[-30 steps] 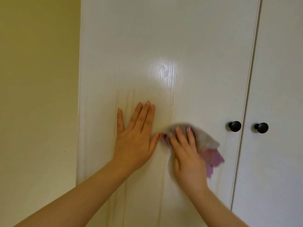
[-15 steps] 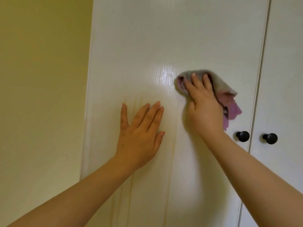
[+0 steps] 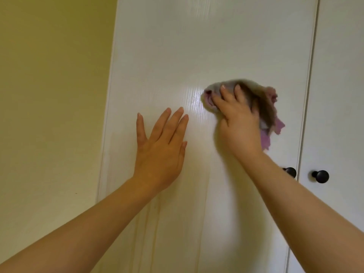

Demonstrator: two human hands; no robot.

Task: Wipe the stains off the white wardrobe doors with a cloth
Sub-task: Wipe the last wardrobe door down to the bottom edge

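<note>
The left white wardrobe door fills the middle of the view. Faint yellowish streaks run down it below my left wrist. My left hand lies flat on the door, fingers straight and spread. To its right and slightly higher, my right hand presses a crumpled grey and pink cloth against the door, fingers extended over it. The cloth is blurred with motion and bunches out past the hand to the right.
The right wardrobe door meets the left one at a vertical gap. Two black round knobs sit either side of that gap, the left one partly behind my right forearm. A yellow-green wall borders the wardrobe on the left.
My right hand swept the cloth up the door from knob height to well above the knobs. My left hand stayed flat on the door. The view shifted a little.
</note>
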